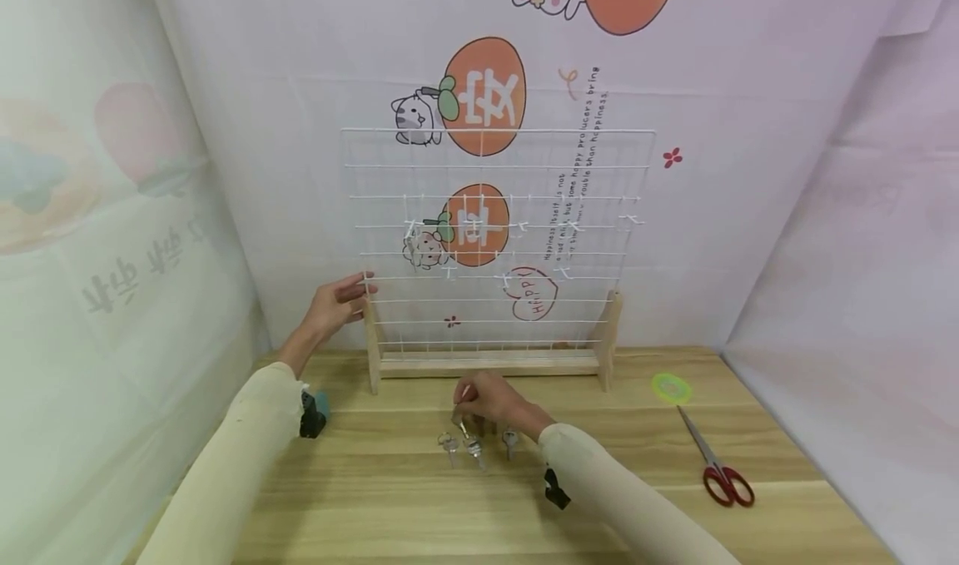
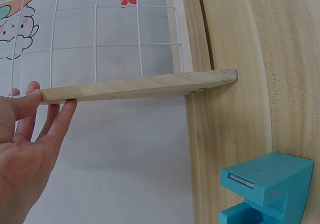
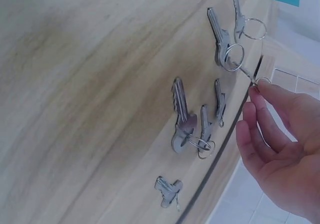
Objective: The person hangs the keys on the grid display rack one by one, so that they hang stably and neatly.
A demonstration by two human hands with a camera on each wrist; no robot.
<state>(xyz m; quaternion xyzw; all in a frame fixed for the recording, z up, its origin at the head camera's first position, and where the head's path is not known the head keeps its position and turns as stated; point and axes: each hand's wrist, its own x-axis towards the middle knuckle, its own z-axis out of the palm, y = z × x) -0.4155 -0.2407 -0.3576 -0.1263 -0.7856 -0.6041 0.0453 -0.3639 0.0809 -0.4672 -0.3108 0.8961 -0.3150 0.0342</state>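
Here, right hand (image 1: 490, 398) fingers (image 3: 257, 96) pinch key ring (image 3: 255, 79).

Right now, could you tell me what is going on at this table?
A person is working at a wooden table with a white wire grid rack standing on wooden feet at the back. The left hand rests straight fingers against the rack's left wooden upright. The right hand pinches the ring of one key set among several keys lying on the table. Red-handled scissors lie off to the right, untouched.
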